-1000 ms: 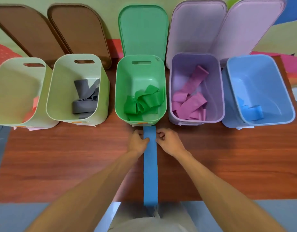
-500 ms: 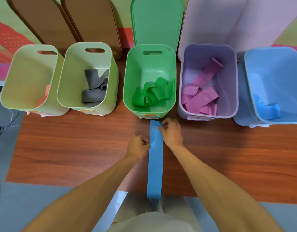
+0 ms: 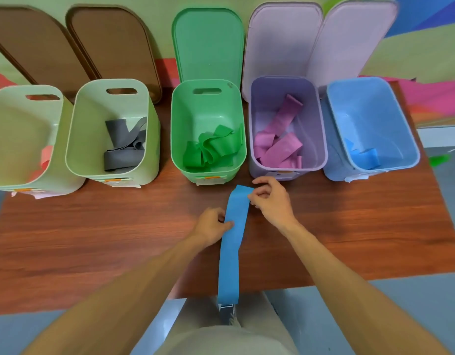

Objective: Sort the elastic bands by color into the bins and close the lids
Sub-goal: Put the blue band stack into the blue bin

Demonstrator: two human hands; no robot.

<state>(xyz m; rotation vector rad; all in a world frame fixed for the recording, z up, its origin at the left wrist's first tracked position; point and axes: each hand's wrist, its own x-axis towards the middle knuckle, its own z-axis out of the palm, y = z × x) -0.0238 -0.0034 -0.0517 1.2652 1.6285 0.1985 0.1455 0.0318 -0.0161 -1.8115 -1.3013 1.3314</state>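
Currently: blue band (image 3: 232, 242) pinched at far end by right hand (image 3: 271, 203) | left edge gripped lower down by left hand (image 3: 212, 228) | green bin (image 3: 208, 172) just beyond both hands

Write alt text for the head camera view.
Two bare hands hold a long blue elastic band flat on a wooden table: left hand at its edge, right hand at its far end. Beyond stand five open bins holding sorted bands, the blue bin farthest right, lids leaning on the wall.

Head view, looking steeply down, close over table (image 3: 93, 239)
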